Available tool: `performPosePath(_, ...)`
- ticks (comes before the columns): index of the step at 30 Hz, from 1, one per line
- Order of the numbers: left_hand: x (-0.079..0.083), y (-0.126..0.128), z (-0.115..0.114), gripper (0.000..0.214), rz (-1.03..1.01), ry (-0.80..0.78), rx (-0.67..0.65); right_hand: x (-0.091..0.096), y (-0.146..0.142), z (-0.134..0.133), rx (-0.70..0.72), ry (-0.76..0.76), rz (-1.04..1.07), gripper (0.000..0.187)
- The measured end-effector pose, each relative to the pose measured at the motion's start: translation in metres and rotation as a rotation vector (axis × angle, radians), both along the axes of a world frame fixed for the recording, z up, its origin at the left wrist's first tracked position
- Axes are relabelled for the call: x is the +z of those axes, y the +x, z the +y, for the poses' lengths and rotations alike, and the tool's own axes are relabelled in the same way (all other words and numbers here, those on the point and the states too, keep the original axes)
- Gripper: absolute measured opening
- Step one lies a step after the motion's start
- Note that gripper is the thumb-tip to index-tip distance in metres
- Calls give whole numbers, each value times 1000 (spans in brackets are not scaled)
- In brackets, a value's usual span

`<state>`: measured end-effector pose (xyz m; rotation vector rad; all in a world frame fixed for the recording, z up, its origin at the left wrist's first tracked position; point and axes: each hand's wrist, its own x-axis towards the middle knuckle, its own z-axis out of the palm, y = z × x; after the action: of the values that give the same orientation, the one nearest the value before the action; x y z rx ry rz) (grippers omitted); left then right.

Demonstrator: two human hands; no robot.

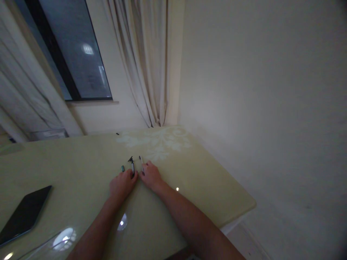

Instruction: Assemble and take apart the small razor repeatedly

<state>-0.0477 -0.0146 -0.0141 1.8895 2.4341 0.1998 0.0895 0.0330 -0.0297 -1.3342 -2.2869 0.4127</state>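
My left hand (124,185) is closed around the handle of a razor (132,167), whose dark T-shaped head points away from me. Close beside it, my right hand (151,176) grips a slim pale stick with a dark tip, which looks like a toothbrush (141,160). Both hands rest at the table, with their thumbs almost meeting. Just left of the razor lies a small dark piece with a greenish side (123,168); its kind is too small to make out. My fingers hide the lower ends of both held things.
The glossy cream table (211,187) has its right edge along a bare wall (257,90). A black tablet (25,215) lies at the left. Near the far edge is a tiny black piece (117,134). Curtains (146,61) and a window (78,50) stand behind.
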Motion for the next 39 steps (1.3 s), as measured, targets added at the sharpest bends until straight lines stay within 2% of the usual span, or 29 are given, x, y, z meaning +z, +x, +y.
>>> performPosePath(4, 1, -6, 0, 58, -37, 16, 17, 1, 2, 0, 8, 5, 35, 20)
performPosePath(7, 3, -22, 0, 65, -66, 30, 134, 2, 4, 1, -8, -22, 69, 22)
performPosePath(10, 3, -38, 0, 58, -61, 22, 216, 2, 5, 0, -18, -41, 122, 28)
performPosePath(15, 2, -47, 7, 55, -61, 65, 196, 0, 4, 0, -10, -44, 156, 30)
performPosePath(26, 2, -53, 15, 56, -101, 70, 241, 0, 3, 0, 18, -6, 92, 25)
performPosePath(30, 4, -43, 8, 59, -72, 112, 204, 1, 3, -1, 32, 2, 53, 26)
performPosePath(35, 4, -18, -1, 56, -19, 43, 39, 1, 2, -3, 30, 5, 13, 32)
performPosePath(39, 2, -9, -1, 52, 40, 19, -7, 2, 2, -5, 24, 3, 29, 38)
